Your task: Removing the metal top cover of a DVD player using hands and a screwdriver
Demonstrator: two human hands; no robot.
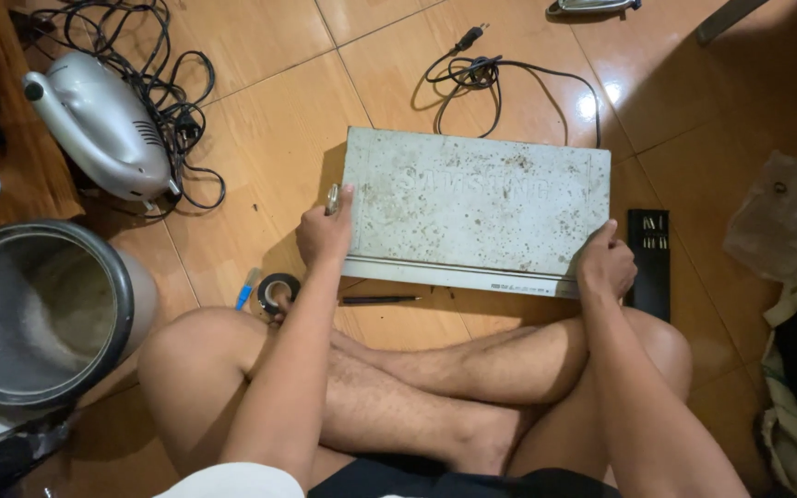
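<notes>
The flat grey metal player [474, 207], its lid spotted with rust, lies on the tiled floor [260, 138] just ahead of my crossed legs, at twelve o'clock from me. My left arm reaches straight forward over my knee; my left hand [325, 232] grips the player's edge at nine o'clock, fingers curled around the side, and seems to pinch a small silvery object against it. My right arm reaches forward too, and my right hand [605, 263] is closed over the corner at four o'clock, thumb on top. The player's black power cord [481, 72] trails away at twelve o'clock. A roll of black tape [278, 290] sits beside my left wrist. A black bit case [649, 260] lies at three o'clock, just beside my right hand.
</notes>
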